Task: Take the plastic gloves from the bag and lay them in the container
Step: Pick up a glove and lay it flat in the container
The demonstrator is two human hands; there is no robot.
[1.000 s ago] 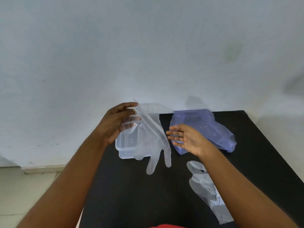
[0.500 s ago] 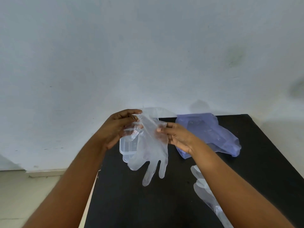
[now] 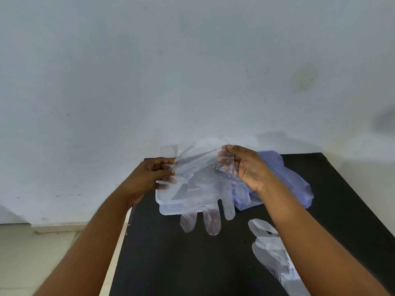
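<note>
Above the container (image 3: 168, 207), both hands pinch one clear glove's (image 3: 203, 189) cuff: left hand (image 3: 152, 178) at the left edge, right hand (image 3: 245, 167) at the right, its fingers hanging past the container's near wall. Second glove (image 3: 271, 251) lies nearer, right; bag (image 3: 295, 184) just right. Risk: limp, clingy film drapes over the rim or sticks to fingertips on release.

text: none readable | labels: none | brands: none | numbers: none | signs: none
</note>
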